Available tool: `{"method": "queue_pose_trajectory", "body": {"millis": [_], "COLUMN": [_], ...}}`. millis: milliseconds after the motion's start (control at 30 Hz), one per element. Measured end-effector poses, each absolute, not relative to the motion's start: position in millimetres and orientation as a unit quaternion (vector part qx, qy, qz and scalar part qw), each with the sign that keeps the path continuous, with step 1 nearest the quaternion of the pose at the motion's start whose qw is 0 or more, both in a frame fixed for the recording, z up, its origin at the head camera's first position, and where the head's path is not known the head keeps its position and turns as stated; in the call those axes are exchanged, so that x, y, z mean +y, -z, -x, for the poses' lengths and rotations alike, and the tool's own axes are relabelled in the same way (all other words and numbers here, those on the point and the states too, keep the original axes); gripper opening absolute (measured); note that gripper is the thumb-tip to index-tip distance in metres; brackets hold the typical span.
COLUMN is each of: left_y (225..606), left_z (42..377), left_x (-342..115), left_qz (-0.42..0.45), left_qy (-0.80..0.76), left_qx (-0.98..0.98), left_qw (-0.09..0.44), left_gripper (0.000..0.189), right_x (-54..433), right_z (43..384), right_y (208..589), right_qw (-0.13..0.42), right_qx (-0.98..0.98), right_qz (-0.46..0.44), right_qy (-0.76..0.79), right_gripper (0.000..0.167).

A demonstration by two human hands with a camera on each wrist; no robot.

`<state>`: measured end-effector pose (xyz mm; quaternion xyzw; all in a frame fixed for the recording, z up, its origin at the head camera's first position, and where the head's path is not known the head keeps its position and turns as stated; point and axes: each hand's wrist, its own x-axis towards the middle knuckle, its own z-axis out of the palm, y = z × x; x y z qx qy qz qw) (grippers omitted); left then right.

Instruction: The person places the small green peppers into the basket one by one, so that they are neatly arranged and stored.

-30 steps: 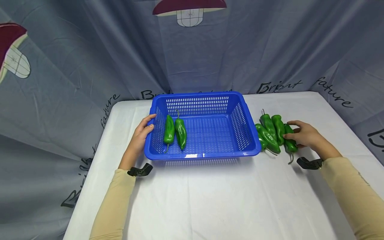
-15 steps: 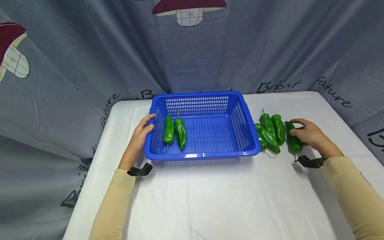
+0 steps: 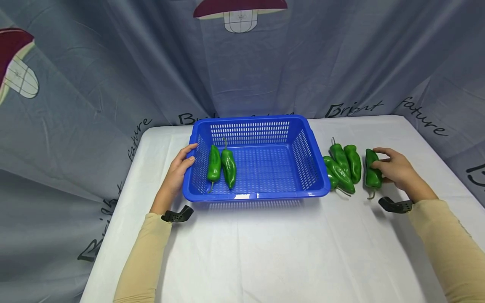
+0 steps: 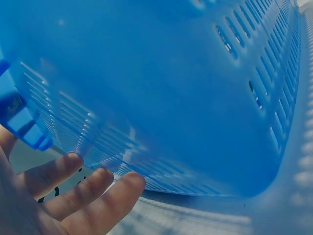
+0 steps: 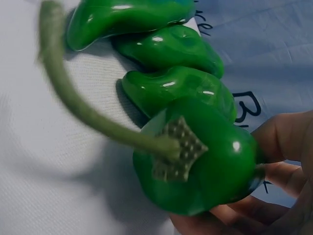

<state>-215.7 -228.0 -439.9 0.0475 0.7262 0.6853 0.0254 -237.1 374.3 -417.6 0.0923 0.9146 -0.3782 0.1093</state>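
In the head view my right hand (image 3: 397, 169) grips a long green pepper (image 3: 373, 171), thumb on one side and fingers on the other. The right wrist view shows this pepper (image 5: 200, 152) close up, its curved stem toward the camera and its shadow on the cloth. My left hand (image 3: 177, 171) holds the left rim of a blue slotted basket (image 3: 256, 196). In the left wrist view several fingers (image 4: 105, 198) lie outside the basket wall. Two green peppers (image 3: 229, 168) lie inside the basket, at its left.
Several more green peppers (image 3: 342, 179) lie together on the white tablecloth (image 3: 280, 248), against the basket's right side. A grey printed curtain (image 3: 250, 75) hangs behind the table and along its sides.
My right hand has drawn its pepper away from the pile, to the right and slightly back, leaving a gap. The left hand and the basket stay put.
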Motion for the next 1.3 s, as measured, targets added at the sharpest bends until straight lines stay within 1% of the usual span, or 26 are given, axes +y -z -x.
{"method": "queue_pose_trajectory", "body": {"millis": [300, 633, 1067, 1300], "left_y": [441, 441, 441, 440], "left_z": [215, 214, 215, 216], "left_x": [-228, -229, -228, -228], "left_qz": [-0.046, -0.044, -0.046, -0.044], "left_qy": [-0.686, -0.686, -0.687, -0.689], "left_qx": [0.726, 0.726, 0.725, 0.723], "left_qw": [0.026, 0.027, 0.023, 0.023], "left_gripper": [0.049, 0.05, 0.049, 0.049], "right_x": [375, 365, 320, 291], "right_z": [236, 242, 254, 262], "right_y": [406, 391, 355, 339], "right_qw": [0.121, 0.098, 0.091, 0.102], "right_qx": [0.886, 0.862, 0.852, 0.857], "right_qz": [-0.091, -0.088, -0.045, -0.014], "right_qy": [0.439, 0.49, 0.513, 0.506], "right_gripper": [0.07, 0.072, 0.072, 0.072]}}
